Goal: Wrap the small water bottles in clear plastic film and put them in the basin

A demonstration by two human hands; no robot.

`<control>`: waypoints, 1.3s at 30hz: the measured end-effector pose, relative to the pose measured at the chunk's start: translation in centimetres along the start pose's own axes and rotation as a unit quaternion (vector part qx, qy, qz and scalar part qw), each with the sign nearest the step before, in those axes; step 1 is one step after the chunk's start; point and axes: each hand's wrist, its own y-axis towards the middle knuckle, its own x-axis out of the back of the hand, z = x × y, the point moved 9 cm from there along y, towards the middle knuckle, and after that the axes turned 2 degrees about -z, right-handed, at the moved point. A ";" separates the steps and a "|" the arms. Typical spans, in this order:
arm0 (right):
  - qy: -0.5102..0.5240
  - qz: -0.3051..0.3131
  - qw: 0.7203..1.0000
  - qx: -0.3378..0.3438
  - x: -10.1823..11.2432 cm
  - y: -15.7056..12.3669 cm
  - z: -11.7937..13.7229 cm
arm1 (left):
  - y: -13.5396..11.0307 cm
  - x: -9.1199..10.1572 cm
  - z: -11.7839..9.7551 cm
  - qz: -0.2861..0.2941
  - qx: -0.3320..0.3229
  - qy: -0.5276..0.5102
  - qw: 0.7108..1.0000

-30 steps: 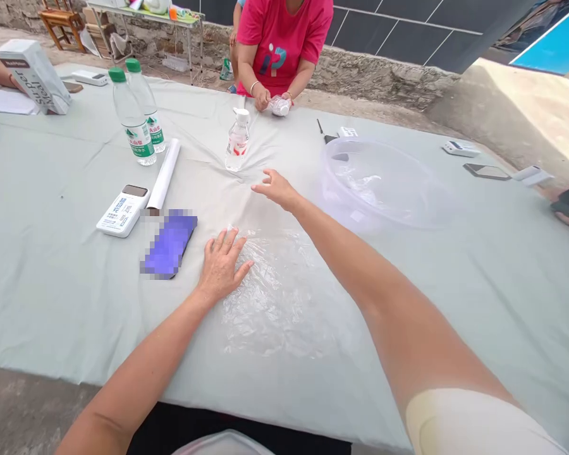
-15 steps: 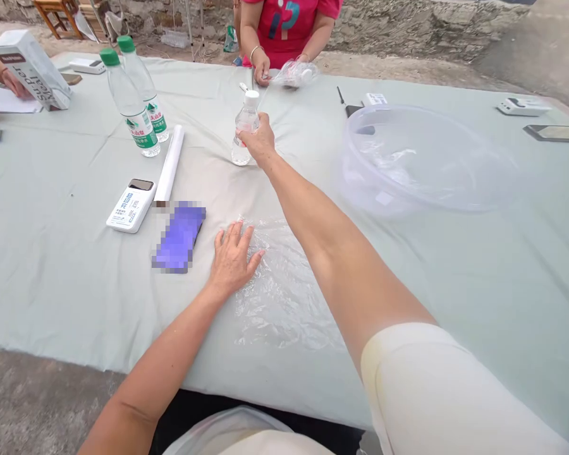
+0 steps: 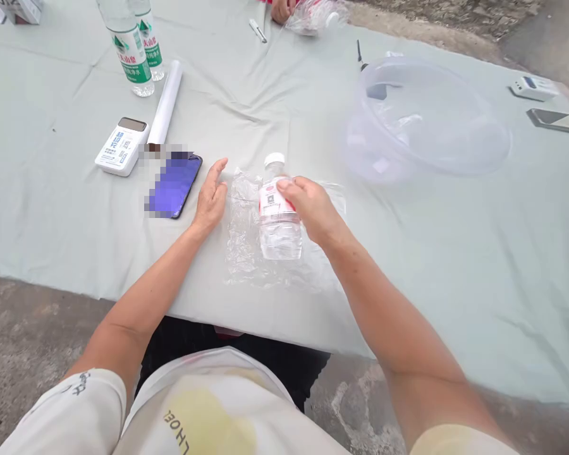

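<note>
Clear, crinkled plastic film may bunch if you drag the white-capped clear plastic bottle your right hand clasps — your left hand, empty, thumb parted, pins nothing.

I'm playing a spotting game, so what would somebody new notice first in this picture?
Probably the clear bottle with a white cap, gripped by the right hand over the crinkly plastic sheet. Next might be the big see-through tub, farther back on the right. The purple phone screen stands out too, just left of the open left hand.
</note>
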 end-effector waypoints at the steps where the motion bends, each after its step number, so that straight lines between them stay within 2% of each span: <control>1: -0.024 -0.004 1.000 -0.015 -0.7 -0.6 -0.5 | 0.2 0.3 -0.2 -0.015 -0.002 -0.010 1.000; 5: -0.111 -0.004 0.993 -0.030 -2.6 -0.9 -1.4 | 0.3 2.7 -2.6 -0.095 -0.003 -0.003 0.995; 7: -0.146 -0.009 0.989 -0.022 -2.8 -0.6 -1.4 | -0.2 3.8 -4.3 -0.103 0.011 0.036 0.994; 8: -0.160 -0.008 0.987 -0.020 -2.9 -0.5 -1.4 | -0.7 4.0 -5.2 -0.086 0.017 0.070 0.994; 10: -0.193 0.002 0.981 -0.034 -3.3 -0.5 -1.6 | -2.2 3.8 -6.8 -0.016 0.020 0.173 0.985; 12: -0.228 0.025 0.971 -0.061 -4.0 -0.7 -2.0 | -4.7 3.2 -7.7 0.053 0.020 0.307 0.950; 14: -0.252 0.048 0.963 -0.082 -4.6 -1.0 -2.2 | -7.6 2.7 -7.3 0.108 0.038 0.423 0.899; 16: -0.270 0.067 0.957 -0.086 -4.8 -1.2 -2.0 | -10.5 2.1 -6.4 0.153 0.058 0.493 0.855; 18: -0.302 0.082 0.946 -0.083 -4.4 -1.1 -1.5 | -12.8 1.6 -5.4 0.176 0.068 0.525 0.830; 20: -0.340 0.074 0.936 -0.055 -3.4 -0.3 -0.4 | -14.3 1.2 -4.8 0.182 0.072 0.536 0.821; 23: -0.378 0.026 0.921 0.087 -2.9 2.2 3.4 | -15.3 0.7 -4.4 0.182 0.069 0.529 0.826; 25: -0.397 0.026 0.896 0.199 -4.4 3.9 5.7 | -15.4 0.3 -4.5 0.181 0.064 0.521 0.832; 27: -0.432 0.064 0.862 0.258 -7.0 5.5 6.5 | -15.4 0.2 -4.6 0.175 0.062 0.513 0.838; 29: -0.479 0.115 0.830 0.261 -9.5 7.0 6.0 | -15.3 0.3 -5.0 0.158 0.058 0.493 0.853; 31: -0.521 0.154 0.802 0.248 -11.1 8.0 5.3 | -15.3 0.5 -5.4 0.132 0.048 0.444 0.885; 34: -0.551 0.184 0.773 0.253 -11.9 8.4 4.9 | -15.5 1.0 -5.9 0.091 0.035 0.340 0.935; 36: -0.543 0.187 0.777 0.257 -11.3 8.4 4.9 | -15.6 1.1 -6.0 0.065 0.027 0.282 0.957; 39: -0.502 0.164 0.808 0.261 -9.3 8.4 4.9 | -15.8 1.2 -6.2 0.029 0.006 0.224 0.974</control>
